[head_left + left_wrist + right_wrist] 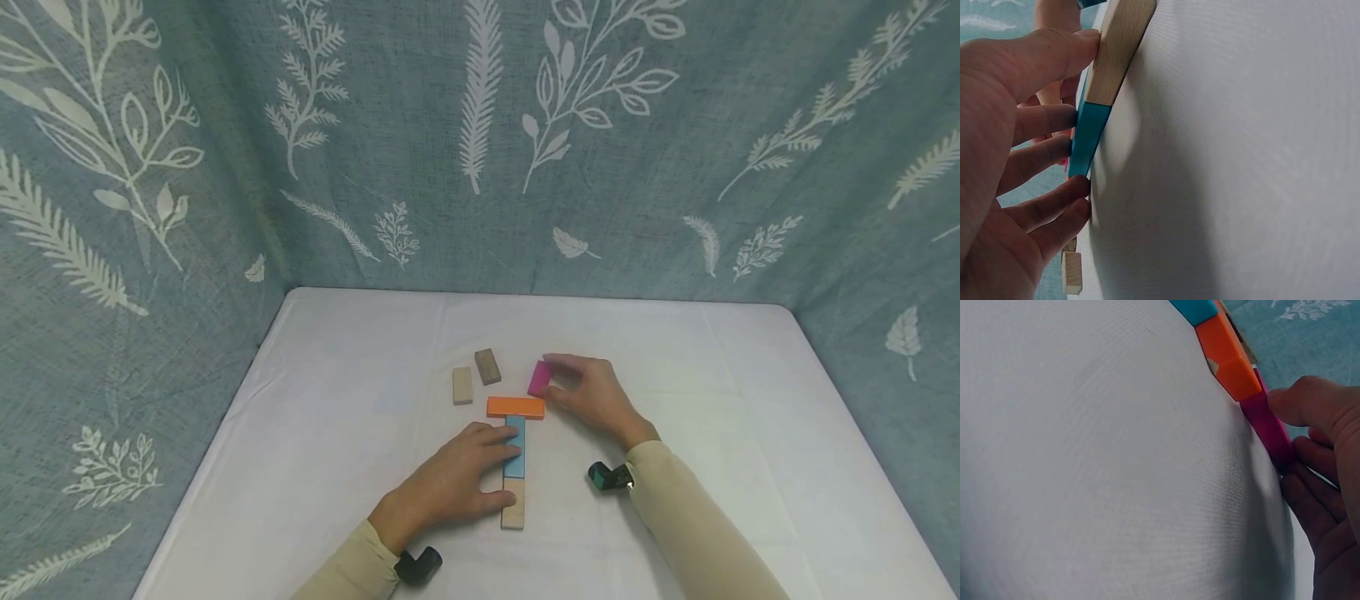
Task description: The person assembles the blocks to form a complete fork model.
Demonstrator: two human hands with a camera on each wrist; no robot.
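Observation:
My right hand [596,396] pinches a magenta wooden block [539,378] between thumb and fingers, just behind the right end of an orange block [516,407]. In the right wrist view the magenta block [1267,428] lies close against the orange block's [1227,356] end. A blue block [515,450] runs from the orange one towards me, followed by a plain wood block [513,512], together forming a T. My left hand [457,479] rests along the stem's left side, its fairly straight fingers at the blue block and its thumb [1082,50] on the plain one.
Behind the orange block lie a pale wood block [462,386] and a darker brown block [487,367]. The white-covered table [337,375] ends at a blue-green leaf-patterned curtain [420,150]. A small black device [418,567] sits at the left wrist, another [609,477] at the right.

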